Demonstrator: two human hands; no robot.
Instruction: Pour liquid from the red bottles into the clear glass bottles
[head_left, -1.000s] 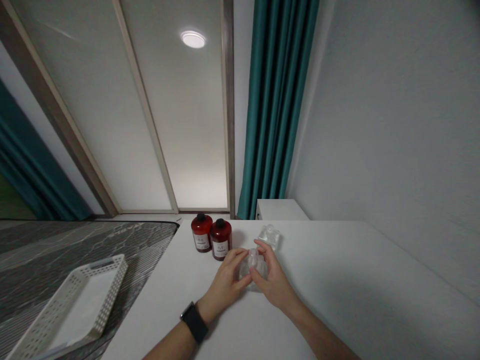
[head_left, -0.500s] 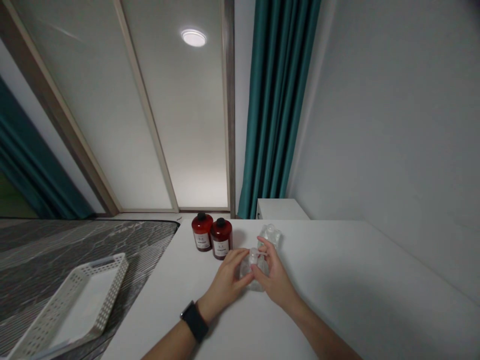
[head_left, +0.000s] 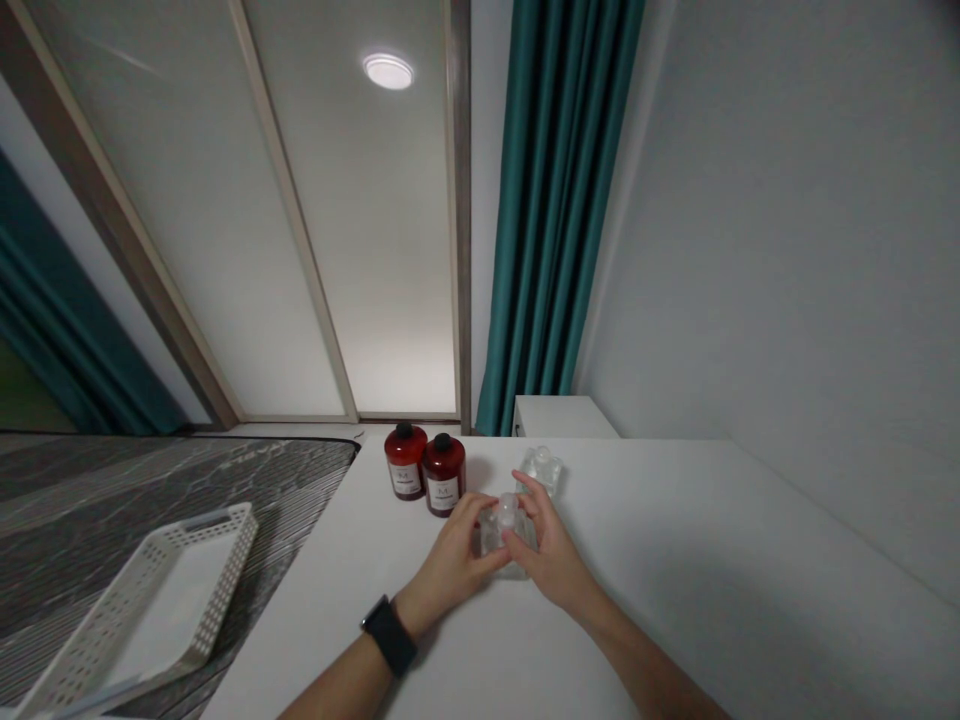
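Between my hands stands a clear pump bottle (head_left: pixel 493 530) with a translucent pump head (head_left: pixel 508 508), upright on the white table (head_left: pixel 720 580). My left hand (head_left: pixel 459 555), a dark watch on its wrist, is curled round the bottle's left side. My right hand (head_left: pixel 551 550) closes in from the right, its thumb against the bottle front below the pump head and its fingers behind. Just beyond my right fingertips is a second clear bottle (head_left: pixel 546 467). Two dark red bottles (head_left: pixel 406 460) with black caps and white labels stand side by side beyond my left hand.
A white perforated basket (head_left: pixel 244 545) sits low on the left, over a grey patterned surface (head_left: pixel 300 490). Behind the table are a small white cabinet (head_left: pixel 566 415), a teal curtain (head_left: pixel 559 220) and frosted sliding doors (head_left: pixel 375 250). A plain wall (head_left: pixel 787 250) runs along the right.
The pump head's spout, which pointed right before, no longer shows at that side. My right fingers have shifted slightly around the pump head. The other bottles keep their places.
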